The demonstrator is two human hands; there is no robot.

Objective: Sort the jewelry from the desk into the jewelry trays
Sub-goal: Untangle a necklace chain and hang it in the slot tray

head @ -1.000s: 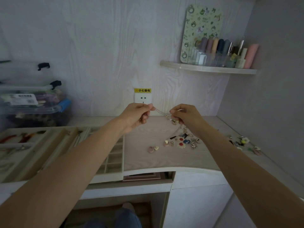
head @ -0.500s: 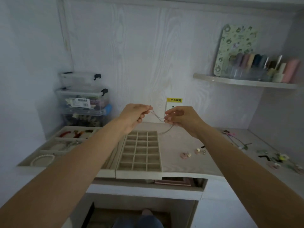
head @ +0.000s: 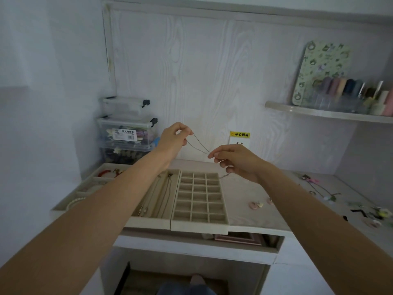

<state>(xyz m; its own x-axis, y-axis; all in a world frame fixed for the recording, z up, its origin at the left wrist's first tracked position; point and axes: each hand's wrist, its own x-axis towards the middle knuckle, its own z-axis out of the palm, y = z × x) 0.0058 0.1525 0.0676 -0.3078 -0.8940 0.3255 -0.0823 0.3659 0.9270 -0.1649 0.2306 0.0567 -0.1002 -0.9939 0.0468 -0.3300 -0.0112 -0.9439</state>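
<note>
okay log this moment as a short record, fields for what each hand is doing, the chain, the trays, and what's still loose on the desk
left hand: left hand pinches one end of the thin chain, raised
right hand: right hand pinches the chain lower; the tail hangs below it
trays: grid tray, cells look empty; necklace tray beside it holds chains
loose on desk: small earrings; more pieces far right

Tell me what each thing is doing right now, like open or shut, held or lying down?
Left hand: pinching one end of the chain.
Right hand: pinching the chain lower down.
Thin chain: held up, stretched between both hands.
Grid tray: open, compartments look empty.
Necklace tray: open, chains lying inside.
Clear storage boxes: stacked, lids latched.
Earrings: lying loose on the desk.
</note>
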